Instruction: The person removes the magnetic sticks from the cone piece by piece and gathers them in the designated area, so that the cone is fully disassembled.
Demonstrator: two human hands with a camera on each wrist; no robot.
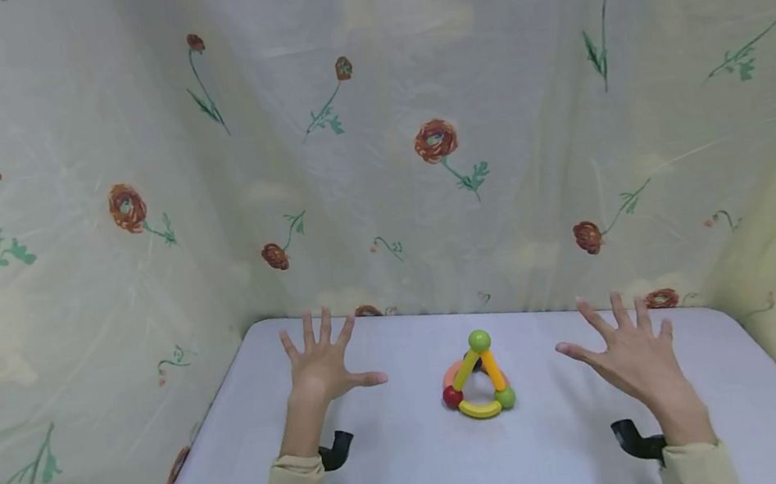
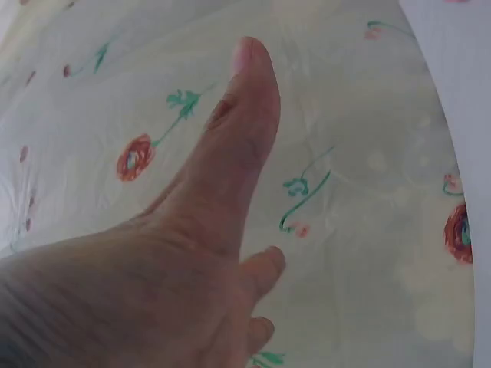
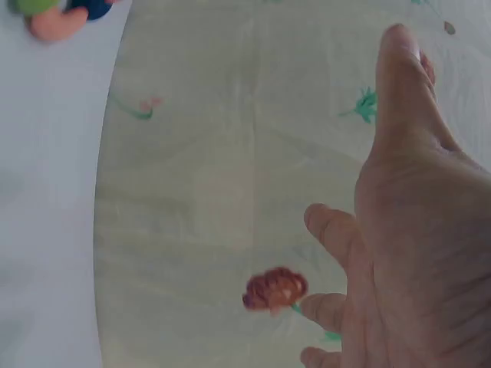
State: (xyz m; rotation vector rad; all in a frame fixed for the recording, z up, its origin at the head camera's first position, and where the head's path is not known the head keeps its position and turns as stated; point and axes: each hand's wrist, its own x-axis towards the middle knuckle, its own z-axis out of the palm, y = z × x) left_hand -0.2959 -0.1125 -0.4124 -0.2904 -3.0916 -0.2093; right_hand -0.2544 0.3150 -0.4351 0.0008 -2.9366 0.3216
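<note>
In the head view a small pyramid-shaped figure of colored balls and rods stands on the table, with a green ball [image 1: 480, 340] on top. An olive-yellow rod [image 1: 465, 369] and an orange rod [image 1: 493, 370] slope down from it to a red ball [image 1: 453, 396] and another green ball [image 1: 505, 397]. A curved yellow piece [image 1: 481, 409] joins these two in front. My left hand [image 1: 320, 371] is held to the left of the figure, fingers spread, touching nothing. To its right, my right hand [image 1: 635, 360] is likewise spread and holds nothing.
The white table [image 1: 421, 477] has rounded far corners. A flowered curtain [image 1: 381, 193] hangs behind it and along both sides. Black curved mounts sit at the left wrist [image 1: 337, 450] and right wrist [image 1: 638, 440].
</note>
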